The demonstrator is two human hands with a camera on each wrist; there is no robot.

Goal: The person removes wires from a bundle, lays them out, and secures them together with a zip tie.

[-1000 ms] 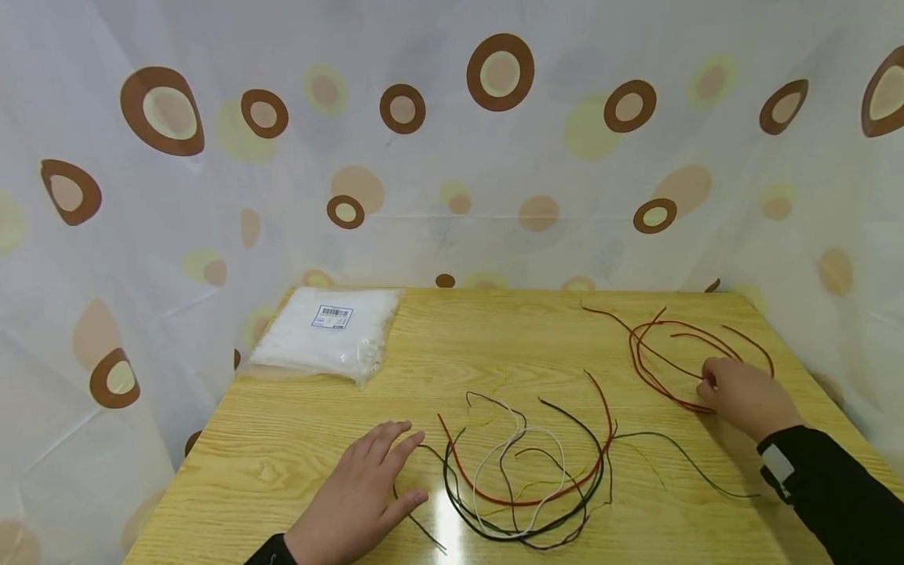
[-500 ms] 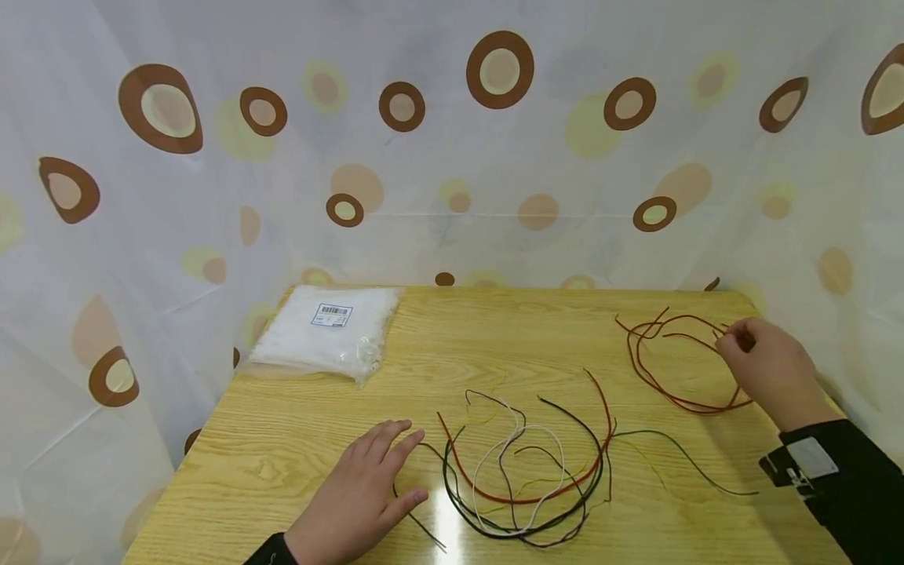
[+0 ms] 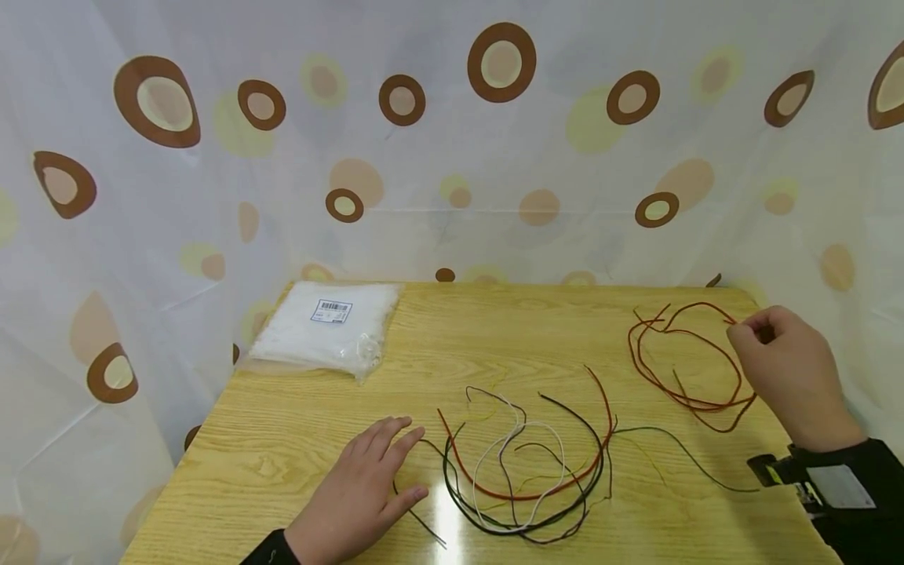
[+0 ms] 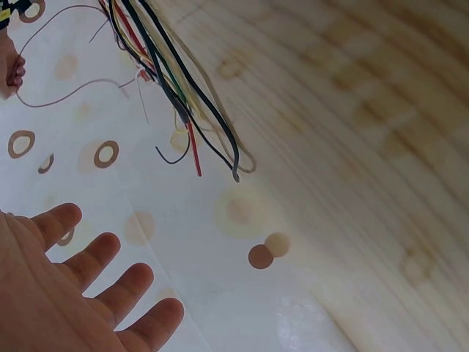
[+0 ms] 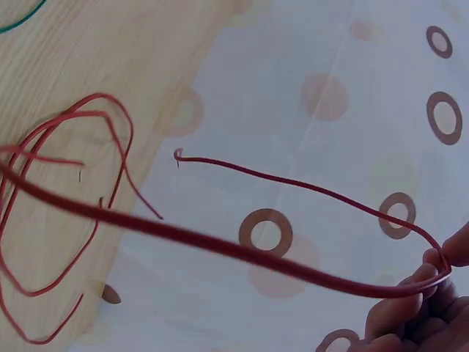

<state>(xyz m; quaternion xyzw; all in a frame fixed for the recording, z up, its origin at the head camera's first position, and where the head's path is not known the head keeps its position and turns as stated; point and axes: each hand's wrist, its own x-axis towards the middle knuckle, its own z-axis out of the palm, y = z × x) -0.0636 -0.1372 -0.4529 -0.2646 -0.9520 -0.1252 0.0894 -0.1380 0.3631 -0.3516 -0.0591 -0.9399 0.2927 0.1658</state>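
Observation:
At the table's right side, my right hand (image 3: 794,373) pinches a red wire (image 5: 242,251) between thumb and fingers. In the right wrist view this wire bends at the fingertips and both lengths run off leftward, raised. Other red wires (image 3: 636,365) lie loosely coiled on the table beside that hand. My left hand (image 3: 356,490) has its fingers spread and holds nothing. It is left of a loose bundle with a red wire (image 3: 508,499), a black wire (image 3: 487,534) and a white wire (image 3: 475,479). A thin dark wire (image 3: 427,531) lies close to its thumb.
A clear plastic bag (image 3: 321,329) of white contents, with a barcode label, lies at the wooden table's (image 3: 487,329) back left. A thin green wire (image 3: 692,455) trails right from the middle bundle. Behind and around the table hangs a patterned curtain (image 3: 438,157).
My right hand has moved right and farther back, shifting the red wires with it. The left hand keeps its place. The middle bundle shows no visible change.

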